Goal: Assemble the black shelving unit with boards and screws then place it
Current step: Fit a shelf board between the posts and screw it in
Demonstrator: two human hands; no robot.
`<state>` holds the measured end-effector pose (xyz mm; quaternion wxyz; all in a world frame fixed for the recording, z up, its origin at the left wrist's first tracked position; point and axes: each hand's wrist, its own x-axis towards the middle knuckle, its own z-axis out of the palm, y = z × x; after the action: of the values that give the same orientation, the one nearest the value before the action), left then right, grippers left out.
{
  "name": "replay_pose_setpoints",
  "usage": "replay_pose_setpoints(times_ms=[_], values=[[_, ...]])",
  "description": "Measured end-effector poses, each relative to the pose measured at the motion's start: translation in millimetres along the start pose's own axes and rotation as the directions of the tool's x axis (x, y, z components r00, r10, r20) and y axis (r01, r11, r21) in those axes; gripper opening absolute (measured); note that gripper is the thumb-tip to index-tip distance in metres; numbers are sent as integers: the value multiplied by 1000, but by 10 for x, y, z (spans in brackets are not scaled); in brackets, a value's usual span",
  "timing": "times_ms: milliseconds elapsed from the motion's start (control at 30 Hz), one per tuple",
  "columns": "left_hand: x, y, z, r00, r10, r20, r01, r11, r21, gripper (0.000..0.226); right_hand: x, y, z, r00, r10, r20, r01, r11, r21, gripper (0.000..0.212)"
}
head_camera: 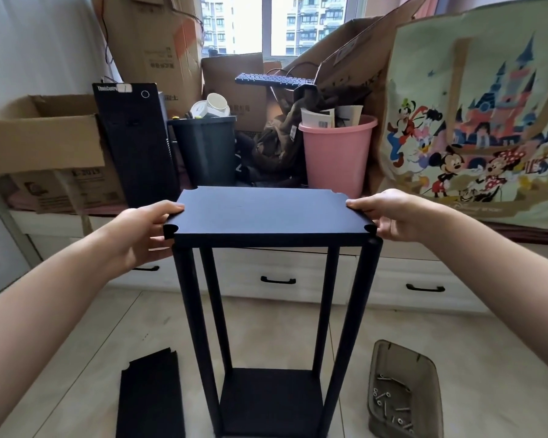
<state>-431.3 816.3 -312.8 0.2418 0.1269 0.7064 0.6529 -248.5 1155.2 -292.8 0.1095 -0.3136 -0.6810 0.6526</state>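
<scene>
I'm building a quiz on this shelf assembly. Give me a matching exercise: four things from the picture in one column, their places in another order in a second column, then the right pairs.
Things:
1. top board
2. spare board
3. screws
4. pink bin

Places:
A. in a clear tray on the floor, to the right of the frame
B. on the ledge behind the frame
C. flat on the floor, to the left of the frame
D. on the four posts, held at both ends

Pairs: 1-D, 2-C, 3-A, 4-B
</scene>
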Motion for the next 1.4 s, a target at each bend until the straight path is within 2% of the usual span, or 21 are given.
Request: replay_pose_setpoints(times_ms=[300,400,533,733,1067,1200,1400], values=[[16,-55,69,991,-54,119,61,997,-55,16,-33,55,-74,999,32,5,-32,999,-38,34],[40,-67,110,986,-57,154,70,994,-81,26,-34,75,-83,999,52,10,-52,998,-24,36],[70,-62,237,991,-74,113,92,982,-166,20,-34,102,-98,997,77,30,-78,996,42,28],[131,-63,276,996,-72,60,83,976,-203,28,-14,150,-113,996,79,35,-82,994,77,34],[188,-12,333,995,-88,-55,80,987,-143,34,5,148,-99,993,117,25,-119,986,119,28],[198,-17,322,993,-106,-55,97,985,-143,35,-7,123,-80,993,113,25,-115,989,94,15],[215,5,300,990,-131,-51,123,984,-130,32,-20,106,-66,994,111,16,-112,990,83,9]])
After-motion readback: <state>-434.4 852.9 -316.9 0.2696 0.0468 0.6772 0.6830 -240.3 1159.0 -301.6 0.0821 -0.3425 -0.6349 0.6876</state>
